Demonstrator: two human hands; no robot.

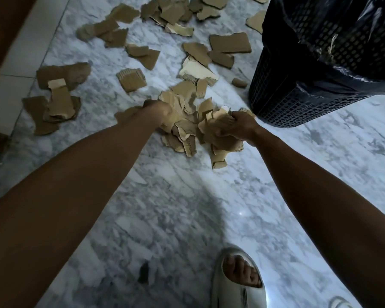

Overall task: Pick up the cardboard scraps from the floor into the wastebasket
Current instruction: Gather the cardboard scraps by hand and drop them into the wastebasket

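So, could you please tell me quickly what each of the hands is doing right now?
Left hand: fingers curled into the pile of cardboard scraps, gripping some.
Right hand: grips a bunch of scraps from the same pile.

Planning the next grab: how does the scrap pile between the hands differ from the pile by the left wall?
The central pile is crumpled and bunched, with the left hand and right hand gripping it; the left pile lies flat and untouched. The central pile sits beside the wastebasket; the left pile lies farther away. Both are torn brown cardboard on the marble floor.
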